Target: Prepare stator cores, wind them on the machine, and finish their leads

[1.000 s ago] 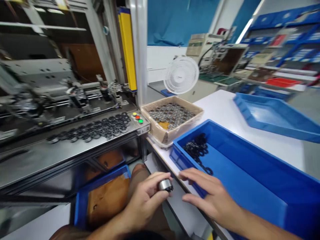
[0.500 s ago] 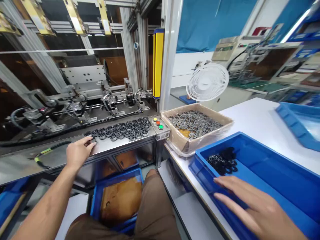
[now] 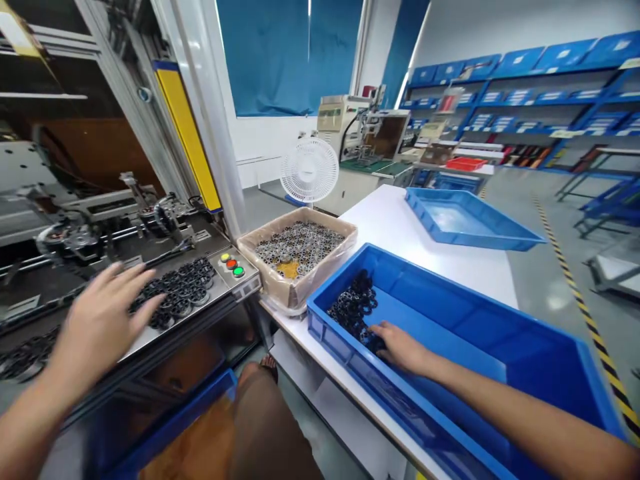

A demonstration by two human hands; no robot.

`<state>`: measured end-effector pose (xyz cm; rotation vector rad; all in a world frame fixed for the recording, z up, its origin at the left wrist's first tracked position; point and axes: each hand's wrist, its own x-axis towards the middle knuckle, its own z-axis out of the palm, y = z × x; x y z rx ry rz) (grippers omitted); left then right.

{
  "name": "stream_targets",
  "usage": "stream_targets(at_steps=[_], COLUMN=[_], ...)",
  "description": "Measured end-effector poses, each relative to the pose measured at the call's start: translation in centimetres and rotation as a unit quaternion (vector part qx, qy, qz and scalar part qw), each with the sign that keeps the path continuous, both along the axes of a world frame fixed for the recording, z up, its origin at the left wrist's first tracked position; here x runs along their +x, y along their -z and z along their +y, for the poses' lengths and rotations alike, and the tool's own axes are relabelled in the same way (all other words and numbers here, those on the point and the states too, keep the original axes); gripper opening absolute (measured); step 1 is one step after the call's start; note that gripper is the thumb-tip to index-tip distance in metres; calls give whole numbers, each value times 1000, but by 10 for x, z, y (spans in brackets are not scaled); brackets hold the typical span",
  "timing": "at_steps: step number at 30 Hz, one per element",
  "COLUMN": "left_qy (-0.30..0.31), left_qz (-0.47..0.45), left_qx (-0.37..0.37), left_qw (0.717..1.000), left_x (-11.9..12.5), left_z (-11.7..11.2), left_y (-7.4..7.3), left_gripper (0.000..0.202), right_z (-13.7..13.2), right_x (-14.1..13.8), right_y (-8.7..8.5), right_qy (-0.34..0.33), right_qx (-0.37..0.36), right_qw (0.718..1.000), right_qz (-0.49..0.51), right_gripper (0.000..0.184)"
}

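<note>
My right hand (image 3: 403, 348) is inside the deep blue bin (image 3: 450, 287), its fingers curled down around black wheel-shaped parts at the near end of a pile (image 3: 353, 303). The fingertips are partly hidden among the parts. Over the metal ledge of the machine, my left hand (image 3: 103, 323) is raised with its fingers spread and nothing in them. It is slightly blurred. Behind and beside it lie rows of black spoked rings (image 3: 177, 290), and another group of rings (image 3: 30, 353) lies at the far left.
A control box (image 3: 233, 270) with yellow, red and green buttons ends the ledge. Beside it stands a plastic-lined carton (image 3: 273, 287) of spoked parts. A white fan (image 3: 310, 170) is behind the carton. A shallow blue tray (image 3: 480, 233) rests on the white table (image 3: 380, 217).
The view has swung right. My left hand has lifted off the row of rings on the ledge and opened. My right hand has gone down from above the bin to the pile of black parts.
</note>
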<state>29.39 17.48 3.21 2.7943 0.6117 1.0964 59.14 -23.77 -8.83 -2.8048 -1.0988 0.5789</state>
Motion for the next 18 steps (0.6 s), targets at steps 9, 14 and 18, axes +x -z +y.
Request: stream_targets(at_steps=[9,14,18], left_qy=[16,-66,-87], left_qz=[277,319,305], left_qx=[-49,-141,-195], left_qw=[960,935,928], left_x=[236,263,262], left_z=[-74,-74,-69], left_y=[4,11,12], left_gripper=[35,35,36], right_z=[-1,-1,1], right_x=[16,16,23], right_y=[-13,-23,-22], right_qy=[-44,-104,-144], right_qx=[-18,-9,127], right_qw=[999,993,979], right_qz=[-11,-50,-61], right_gripper=[25,24,25])
